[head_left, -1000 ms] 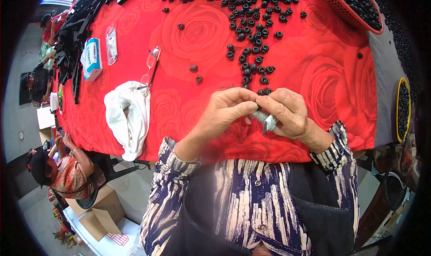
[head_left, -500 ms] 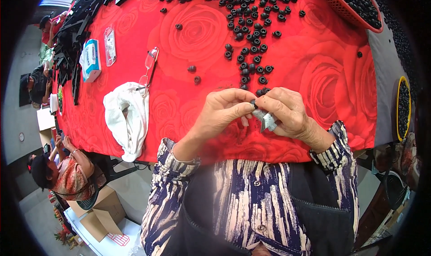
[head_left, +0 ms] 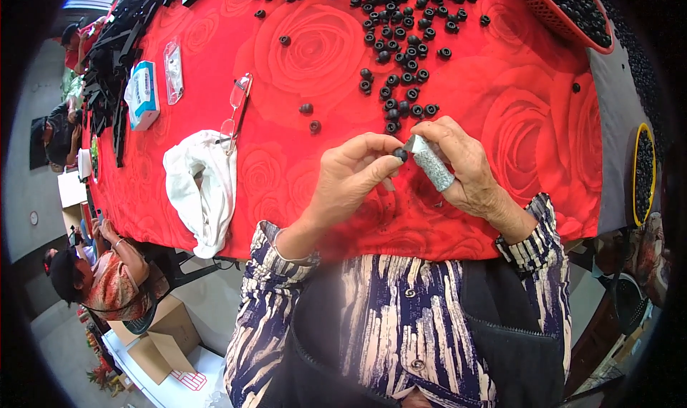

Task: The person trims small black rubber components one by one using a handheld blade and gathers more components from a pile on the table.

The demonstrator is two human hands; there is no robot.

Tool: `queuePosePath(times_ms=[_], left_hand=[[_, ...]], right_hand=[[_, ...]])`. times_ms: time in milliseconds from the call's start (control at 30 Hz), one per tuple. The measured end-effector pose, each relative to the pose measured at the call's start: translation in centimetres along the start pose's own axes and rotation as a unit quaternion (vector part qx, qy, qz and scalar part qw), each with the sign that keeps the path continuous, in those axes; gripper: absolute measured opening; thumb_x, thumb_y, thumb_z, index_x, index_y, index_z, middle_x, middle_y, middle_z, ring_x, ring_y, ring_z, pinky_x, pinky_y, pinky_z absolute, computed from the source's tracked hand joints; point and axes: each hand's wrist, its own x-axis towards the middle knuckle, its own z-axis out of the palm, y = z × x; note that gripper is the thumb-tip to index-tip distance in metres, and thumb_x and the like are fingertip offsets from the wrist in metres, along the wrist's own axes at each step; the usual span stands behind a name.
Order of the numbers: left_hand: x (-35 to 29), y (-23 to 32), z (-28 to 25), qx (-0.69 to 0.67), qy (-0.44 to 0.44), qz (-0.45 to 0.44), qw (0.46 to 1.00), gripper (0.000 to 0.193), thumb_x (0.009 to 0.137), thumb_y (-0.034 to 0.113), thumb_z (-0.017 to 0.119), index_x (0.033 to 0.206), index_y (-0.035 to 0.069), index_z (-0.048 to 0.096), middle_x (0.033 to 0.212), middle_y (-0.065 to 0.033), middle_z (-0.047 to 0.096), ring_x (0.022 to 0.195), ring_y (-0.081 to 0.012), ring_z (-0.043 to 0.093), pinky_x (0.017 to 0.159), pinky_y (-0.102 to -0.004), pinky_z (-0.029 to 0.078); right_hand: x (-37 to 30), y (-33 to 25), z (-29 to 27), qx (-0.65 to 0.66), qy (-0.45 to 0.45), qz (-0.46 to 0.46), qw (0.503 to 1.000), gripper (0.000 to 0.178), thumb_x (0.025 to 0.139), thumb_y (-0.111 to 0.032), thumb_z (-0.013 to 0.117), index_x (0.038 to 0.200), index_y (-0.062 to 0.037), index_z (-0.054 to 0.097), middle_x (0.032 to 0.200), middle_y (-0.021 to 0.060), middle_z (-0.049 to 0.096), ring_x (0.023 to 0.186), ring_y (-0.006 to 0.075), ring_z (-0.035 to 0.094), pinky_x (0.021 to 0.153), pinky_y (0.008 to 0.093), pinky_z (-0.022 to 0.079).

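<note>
Between the thumb and forefinger of my left hand [head_left: 356, 173] is a small round black part [head_left: 400, 154]. My right hand [head_left: 461, 166] is closed on a small knife [head_left: 431, 166] whose handle has a silvery, speckled wrap. Its short blade meets the black part, or comes very near it; which one, I cannot tell. Both hands are over the red rose-patterned cloth [head_left: 315, 46], close to its near edge. Beyond them a trail of loose black parts [head_left: 411, 75] like the held one leads up to a larger pile at the far edge.
At the left are a white cloth [head_left: 207, 222], eyeglasses [head_left: 237, 96], a clear plastic case [head_left: 174, 71], a blue-and-white tissue box [head_left: 145, 96] and black strips [head_left: 114, 61]. A red basket [head_left: 558, 25] of black parts stands far right. Other people sit at the left, one in a patterned shirt [head_left: 122, 283].
The knife has turned in my right hand: its blade pointed toward me before, and now its wrapped handle shows with the blade up at the black part. My left hand keeps its pinch.
</note>
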Motion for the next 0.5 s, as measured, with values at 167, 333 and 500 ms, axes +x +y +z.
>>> queuePosePath(times_ms=[167, 333, 500], left_hand=[[-0.04, 0.06, 0.04, 0.007, 0.001, -0.002, 1.000, 0.021, 0.089, 0.002, 0.058, 0.109, -0.005, 0.057, 0.096, -0.0063, 0.060, 0.079, -0.0081, 0.057, 0.060, -0.0208, 0.051], [-0.03, -0.04, -0.01, 0.008, 0.000, 0.001, 1.000, 0.021, 0.089, 0.003, 0.058, 0.108, -0.005, 0.057, 0.096, -0.0059, 0.061, 0.079, -0.0080, 0.057, 0.061, -0.0209, 0.051], [-0.09, -0.14, -0.05, 0.004, 0.000, -0.005, 1.000, 0.021, 0.089, 0.004, 0.059, 0.108, -0.004, 0.058, 0.095, -0.0057, 0.062, 0.078, -0.0082, 0.058, 0.061, -0.0212, 0.051]], right_hand=[[0.01, 0.05, 0.20, -0.001, 0.004, -0.001, 1.000, 0.038, 0.074, -0.001, 0.064, 0.109, 0.0000, 0.051, 0.086, 0.0156, 0.053, 0.075, 0.0329, 0.059, 0.064, 0.0383, 0.048], [0.06, 0.06, 0.15, 0.000, 0.000, -0.002, 1.000, 0.038, 0.073, -0.001, 0.063, 0.109, 0.0000, 0.051, 0.086, 0.0157, 0.053, 0.075, 0.0327, 0.059, 0.064, 0.0378, 0.048], [-0.04, 0.16, 0.09, 0.009, -0.006, 0.001, 1.000, 0.038, 0.072, -0.001, 0.063, 0.108, 0.0001, 0.052, 0.086, 0.0155, 0.053, 0.075, 0.0326, 0.059, 0.064, 0.0377, 0.048]])
